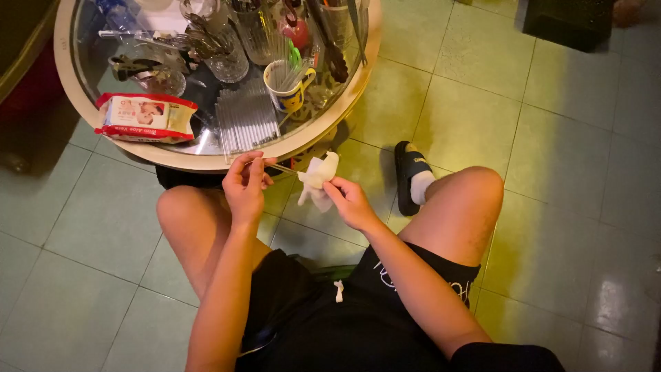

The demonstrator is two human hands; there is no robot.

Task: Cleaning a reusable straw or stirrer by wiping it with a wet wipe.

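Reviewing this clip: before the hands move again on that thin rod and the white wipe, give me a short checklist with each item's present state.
1. Left hand has the thin rod pinched in its fingertips: ok.
2. Right hand grips the white wipe: ok.
3. Rod tip reaches the wipe: ok; whether it goes inside the fold, cannot tell.
4. Row of clear rods lies flat on the round glass table, none rolling off: ok.
5. Wipe pack lies near the table edge, fully on the table: ok.
6. Rod clean or dirty: cannot tell, too thin to see.
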